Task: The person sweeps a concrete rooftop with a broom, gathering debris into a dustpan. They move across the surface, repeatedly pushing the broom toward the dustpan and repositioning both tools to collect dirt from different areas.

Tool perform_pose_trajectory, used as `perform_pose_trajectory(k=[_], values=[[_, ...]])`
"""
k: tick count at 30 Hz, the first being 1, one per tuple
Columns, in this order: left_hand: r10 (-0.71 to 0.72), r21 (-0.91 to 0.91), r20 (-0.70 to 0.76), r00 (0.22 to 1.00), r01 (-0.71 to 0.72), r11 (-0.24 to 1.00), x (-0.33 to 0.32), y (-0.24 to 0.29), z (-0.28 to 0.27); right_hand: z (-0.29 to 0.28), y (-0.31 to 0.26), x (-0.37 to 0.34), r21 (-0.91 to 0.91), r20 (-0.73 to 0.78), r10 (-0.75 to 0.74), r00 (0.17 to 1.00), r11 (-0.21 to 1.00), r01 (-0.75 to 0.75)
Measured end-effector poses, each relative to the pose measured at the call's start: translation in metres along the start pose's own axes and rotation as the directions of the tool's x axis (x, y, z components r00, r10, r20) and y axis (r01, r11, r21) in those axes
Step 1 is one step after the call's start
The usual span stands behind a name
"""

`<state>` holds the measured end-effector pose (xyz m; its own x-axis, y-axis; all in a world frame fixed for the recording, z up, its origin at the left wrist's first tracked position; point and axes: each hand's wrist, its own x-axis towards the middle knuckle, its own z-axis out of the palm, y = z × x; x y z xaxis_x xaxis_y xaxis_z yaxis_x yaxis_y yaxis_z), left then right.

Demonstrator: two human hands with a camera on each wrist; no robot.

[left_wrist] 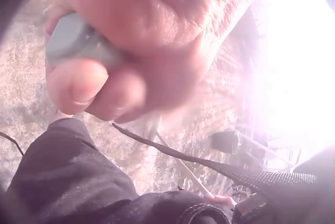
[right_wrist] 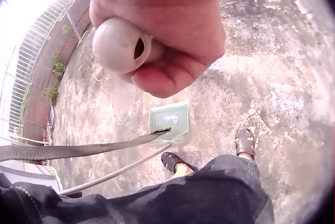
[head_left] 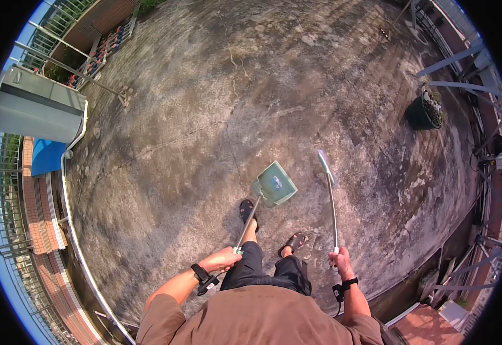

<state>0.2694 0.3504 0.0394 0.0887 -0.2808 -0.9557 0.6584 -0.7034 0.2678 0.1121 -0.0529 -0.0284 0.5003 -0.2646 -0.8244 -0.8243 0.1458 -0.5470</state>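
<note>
A pale green long-handled dustpan [head_left: 266, 179] is held low in front of the person's feet, its pan facing up with a small label in it. The left hand [head_left: 221, 260] grips the top of its handle, beside the left thigh. In the left wrist view, fingers curl round the grey-green handle end [left_wrist: 67, 38]. On the other side, the right hand [head_left: 343, 263] holds a broom [head_left: 332, 210] by its upper handle. Its narrow pale head points forward, to the right of the dustpan. The handle's rounded white end [right_wrist: 115, 45] sticks out of the fist in the right wrist view.
Stained, cracked concrete [head_left: 182, 132] spreads around the sandalled feet. A dark green bucket [head_left: 424, 112] full of debris stands at the right, near metal supports [head_left: 455, 60]. At left are a grey metal box [head_left: 38, 106] and a white pipe [head_left: 73, 224] along the edge.
</note>
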Motion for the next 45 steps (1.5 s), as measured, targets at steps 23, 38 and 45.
perform_pose_trajectory(k=[23, 38, 45], values=[[0.141, -0.748, 0.440, 0.887, 0.276, 0.603, 0.112, 0.185, -0.082, 0.120, -0.002, -0.014, -0.331, 0.331, 0.447, 0.831, 0.880, -0.341], [0.269, -0.844, 0.422, 0.866, 0.268, 0.464, 0.079, 0.185, -0.095, 0.012, -0.189, 0.116, -0.292, 0.109, -0.052, 0.993, 0.953, 0.082], [0.202, -0.935, 0.207, 0.957, 0.133, 0.327, 0.066, 0.234, -0.079, -0.015, -0.311, 0.301, -0.322, 0.055, -0.292, 0.955, 0.900, 0.293]])
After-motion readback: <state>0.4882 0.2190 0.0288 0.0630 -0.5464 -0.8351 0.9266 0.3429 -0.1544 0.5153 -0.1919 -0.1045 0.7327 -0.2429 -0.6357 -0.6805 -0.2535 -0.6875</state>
